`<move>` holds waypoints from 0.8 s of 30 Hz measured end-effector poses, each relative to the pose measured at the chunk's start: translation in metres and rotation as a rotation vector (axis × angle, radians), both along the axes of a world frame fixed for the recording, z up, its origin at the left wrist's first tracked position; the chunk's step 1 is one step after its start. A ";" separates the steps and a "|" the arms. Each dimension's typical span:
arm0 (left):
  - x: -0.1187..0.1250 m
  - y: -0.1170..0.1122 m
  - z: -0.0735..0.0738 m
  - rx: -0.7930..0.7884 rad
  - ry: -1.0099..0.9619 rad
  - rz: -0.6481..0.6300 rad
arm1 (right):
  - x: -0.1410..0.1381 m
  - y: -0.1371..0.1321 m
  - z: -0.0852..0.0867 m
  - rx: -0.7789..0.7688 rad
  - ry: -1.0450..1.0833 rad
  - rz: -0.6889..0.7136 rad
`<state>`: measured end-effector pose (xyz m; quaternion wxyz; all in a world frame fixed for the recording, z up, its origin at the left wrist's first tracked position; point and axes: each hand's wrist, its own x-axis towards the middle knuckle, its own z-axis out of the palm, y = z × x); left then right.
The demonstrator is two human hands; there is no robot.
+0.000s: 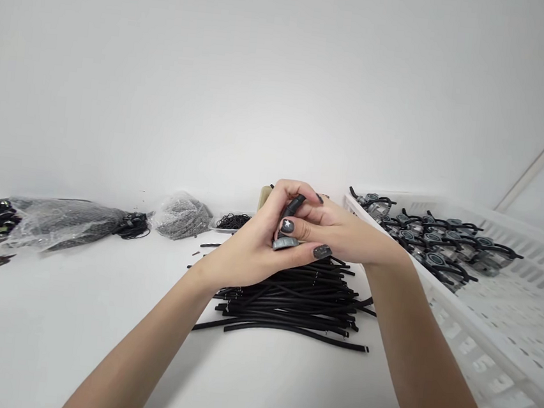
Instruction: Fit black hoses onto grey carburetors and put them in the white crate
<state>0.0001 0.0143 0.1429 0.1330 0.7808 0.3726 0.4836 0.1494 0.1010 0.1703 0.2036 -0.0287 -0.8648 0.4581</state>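
Note:
My left hand [253, 247] is closed around a small carburetor, mostly hidden by fingers; its grey metal part [285, 243] shows above my left thumb. A short black rubber piece [294, 204] sticks up between the hands. My right hand [341, 231] is closed over the same carburetor from the right, its thumb pressed against it. Below both hands a pile of black rubber hoses [286, 301] lies on the white table [255, 382]. One hose lies apart at the pile's front edge.
At right stands a white plastic crate [489, 343] holding several carburetors [442, 239] with black hoses. Along the wall at left lie a clear bag of dark parts [72, 223], a bag of small grey parts [182, 214] and a tray of black rings [232, 221].

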 end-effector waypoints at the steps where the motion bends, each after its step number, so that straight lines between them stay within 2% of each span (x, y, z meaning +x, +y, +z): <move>1: 0.000 0.000 0.000 -0.002 -0.001 0.004 | 0.000 0.000 0.000 -0.006 0.001 -0.003; 7: 0.000 0.001 0.002 -0.013 -0.013 -0.029 | 0.000 0.000 -0.001 -0.027 0.015 0.012; 11: -0.002 0.002 0.002 -0.032 -0.013 -0.110 | -0.001 0.000 -0.003 -0.046 0.037 0.039; 15: -0.003 0.002 0.003 -0.061 -0.035 -0.188 | -0.002 0.001 -0.004 0.028 0.084 0.065; 19: -0.003 0.003 0.003 -0.072 -0.056 -0.167 | -0.004 0.005 -0.004 0.124 0.114 0.079; 24: -0.003 0.002 0.002 -0.065 -0.056 -0.147 | -0.004 0.006 -0.005 0.138 0.125 0.090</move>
